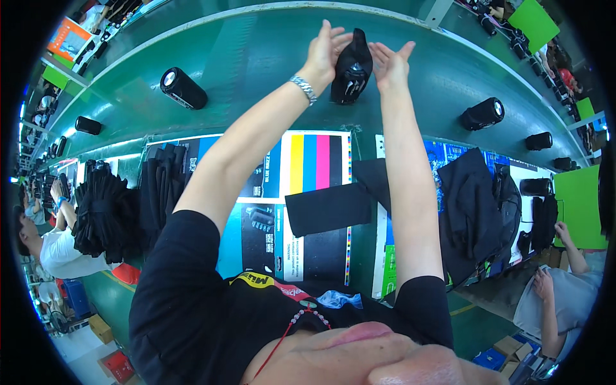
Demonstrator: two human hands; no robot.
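Note:
At the far side of the bench, a black speaker in a black cloth pouch [352, 76] stands upright, its gathered top rising to a point. My left hand [326, 54] is on its left with the fingers spread, close to the cloth. On the other side, my right hand [391, 66] is also open, fingertips near the pouch. Whether any fingertip touches it, I cannot tell. Nearer to me, a flat black cloth pouch [328, 210] lies on printed sheets [260, 247] between my forearms.
Black cylindrical speakers [183, 88] stand spaced along the green belt [256, 45], one more [482, 114] to the right. Bundled black pouches [106, 212] are piled at left, loose black cloth [471, 205] at right. Co-workers sit on both sides; one wears a white shirt [70, 253].

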